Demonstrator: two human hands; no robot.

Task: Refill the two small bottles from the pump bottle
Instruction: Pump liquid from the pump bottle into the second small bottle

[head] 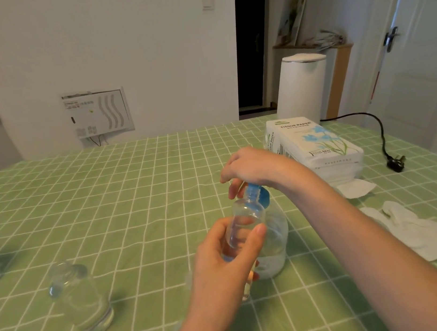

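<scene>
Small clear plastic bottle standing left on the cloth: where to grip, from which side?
Probably grip the small clear plastic bottle round its body at mid-height, coming in level from its right, where the green checked tablecloth lies bare. It stands on its base, and its narrow neck should stay free for filling.

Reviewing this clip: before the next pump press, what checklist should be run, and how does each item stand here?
1. The left hand grips the small bottle: ok.
2. Its mouth sits under the pump head's spout: cannot tell, blurred.
3. The right hand holds the pump head from above: ok.
4. The pump bottle stands upright on the table, liquid left inside: ok.
5. The second clear bottle is open for its turn: cannot tell.
6. The tissues lie within reach for spills: ok.
</scene>
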